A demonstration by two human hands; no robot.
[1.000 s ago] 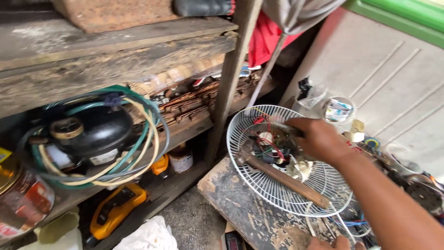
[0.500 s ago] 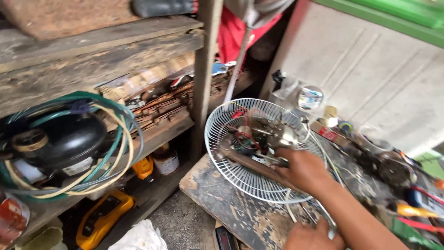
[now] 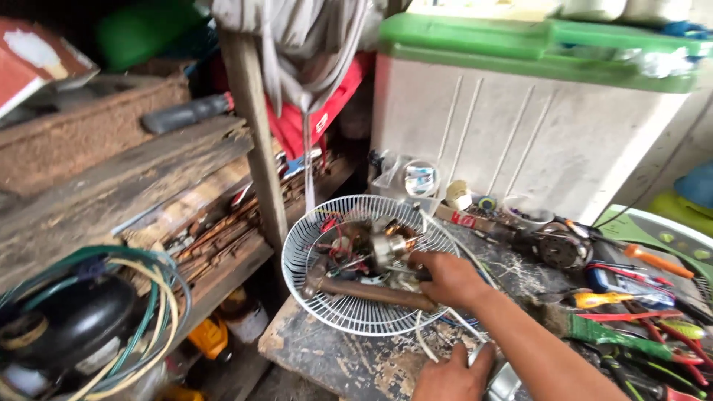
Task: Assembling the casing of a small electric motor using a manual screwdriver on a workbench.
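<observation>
A white wire fan grille [image 3: 327, 312] lies on a worn wooden bench [image 3: 334, 364]. In it sit a fan motor [image 3: 386, 246] with red and copper wiring, and a hammer with a wooden handle [image 3: 364, 291]. My right hand [image 3: 449, 281] reaches into the grille from the lower right, its fingers curled over the near end of the hammer handle. My left hand [image 3: 454, 377] rests at the bench's near edge beside a shiny metal part [image 3: 506, 382] and white wires. Whether it grips anything is unclear.
Screwdrivers and pliers [image 3: 631, 301], a green-handled brush [image 3: 594, 327] and another motor [image 3: 557, 249] lie on the right. Behind stands a white chest with a green lid [image 3: 520, 111]. A wooden post [image 3: 256, 148] and shelves hold a black compressor with coiled hoses [image 3: 67, 327].
My right hand moved from the grille's far rim down to the near end of the hammer handle. The view swung right and up, so the compressor slid to the left edge.
</observation>
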